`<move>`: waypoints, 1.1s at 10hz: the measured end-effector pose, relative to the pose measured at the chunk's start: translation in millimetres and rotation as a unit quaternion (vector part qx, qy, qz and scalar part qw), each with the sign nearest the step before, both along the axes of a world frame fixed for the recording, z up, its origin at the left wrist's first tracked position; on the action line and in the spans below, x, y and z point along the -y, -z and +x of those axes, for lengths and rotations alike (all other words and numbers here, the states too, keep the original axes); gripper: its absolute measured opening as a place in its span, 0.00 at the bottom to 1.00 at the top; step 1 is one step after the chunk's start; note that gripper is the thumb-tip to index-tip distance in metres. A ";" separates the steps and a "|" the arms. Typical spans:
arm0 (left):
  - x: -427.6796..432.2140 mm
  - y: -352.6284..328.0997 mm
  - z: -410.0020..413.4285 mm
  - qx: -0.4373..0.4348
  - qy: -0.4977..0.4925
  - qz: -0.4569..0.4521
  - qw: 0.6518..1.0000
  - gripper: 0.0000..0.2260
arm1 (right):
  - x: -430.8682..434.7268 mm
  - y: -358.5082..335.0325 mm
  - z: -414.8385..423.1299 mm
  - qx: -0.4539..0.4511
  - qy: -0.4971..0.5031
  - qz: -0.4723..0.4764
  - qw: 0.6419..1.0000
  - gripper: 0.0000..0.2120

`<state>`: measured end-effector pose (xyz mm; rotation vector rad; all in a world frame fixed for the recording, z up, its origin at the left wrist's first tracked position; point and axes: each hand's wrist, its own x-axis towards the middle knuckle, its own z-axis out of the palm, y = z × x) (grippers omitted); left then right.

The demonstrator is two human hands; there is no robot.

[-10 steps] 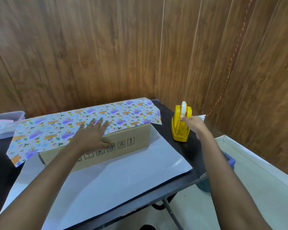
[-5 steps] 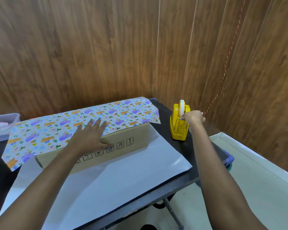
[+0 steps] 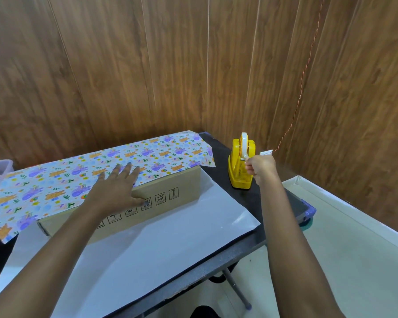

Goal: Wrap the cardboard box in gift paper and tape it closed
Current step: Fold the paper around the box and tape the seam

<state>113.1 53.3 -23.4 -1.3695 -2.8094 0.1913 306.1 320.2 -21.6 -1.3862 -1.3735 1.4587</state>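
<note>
Black table (image 3: 219, 157), dispenser (image 3: 239, 177) with tape roll (image 3: 244, 143)

Left grip (image 3: 115, 189) presses patterned gift paper (image 3: 55, 187) flat atop the cardboard box (image 3: 170, 193); right grip (image 3: 261, 167) pinches tape (image 3: 244, 141) at the yellow dispenser (image 3: 238, 180) near the surface's (image 3: 220, 154) far right corner.

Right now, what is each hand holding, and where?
Right hand pinches the tape by its free end at the dispenser. Left hand holds nothing; it presses flat on the paper over the box.
</note>
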 end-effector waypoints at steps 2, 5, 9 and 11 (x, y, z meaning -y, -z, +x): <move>-3.1 8.3 -7.2 -0.015 0.004 0.013 1.000 0.43 | 5.0 22.8 -6.7 -0.044 0.040 -0.019 0.998 0.08; -3.2 9.9 -9.1 -0.017 0.006 0.008 1.000 0.43 | 11.3 34.3 -11.3 -0.170 0.063 -0.060 0.982 0.03; -2.4 11.4 -10.5 -0.022 0.003 0.012 1.000 0.43 | 36.5 61.8 -20.9 -0.381 0.016 -0.181 0.907 0.09; -2.0 9.4 -8.7 -0.018 0.011 0.016 1.000 0.41 | 59.3 29.1 -36.2 -0.218 -0.225 0.002 0.950 0.10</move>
